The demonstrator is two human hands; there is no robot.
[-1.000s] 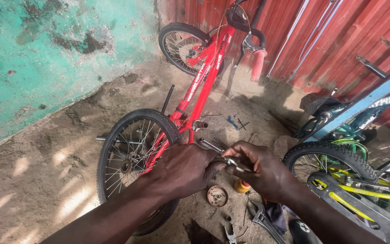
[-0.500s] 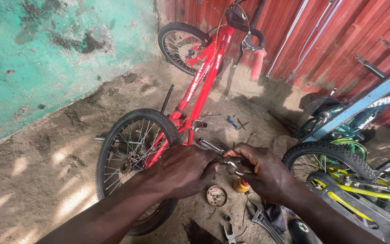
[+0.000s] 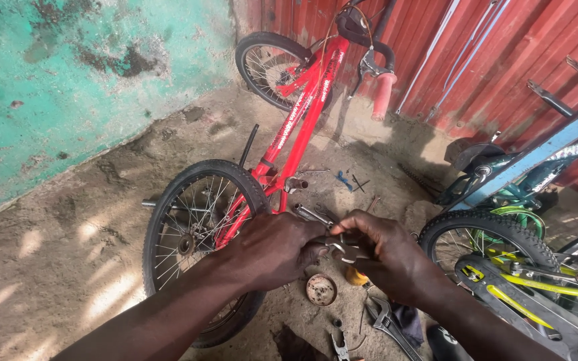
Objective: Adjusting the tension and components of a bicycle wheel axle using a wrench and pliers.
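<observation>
Our left hand [image 3: 272, 251] and right hand [image 3: 386, 257] both clench a small metal part [image 3: 342, 251]; we should grip steadily above the red bike's wheel [image 3: 199, 234].

Bare dirt floor [image 3: 68, 220] lay open at nine o'clock; the red bicycle's wheel [image 3: 199, 234] and scattered tools [image 3: 386, 324] crowded the hands.

Red bicycle [image 3: 296, 127] lay on dirt ground [image 3: 68, 227]; round rusty cap [image 3: 321, 289], wrench [image 3: 386, 324], yellow-green bike [image 3: 523, 281] nearby; turquoise wall [image 3: 68, 73], red corrugated wall [image 3: 476, 47] behind.
</observation>
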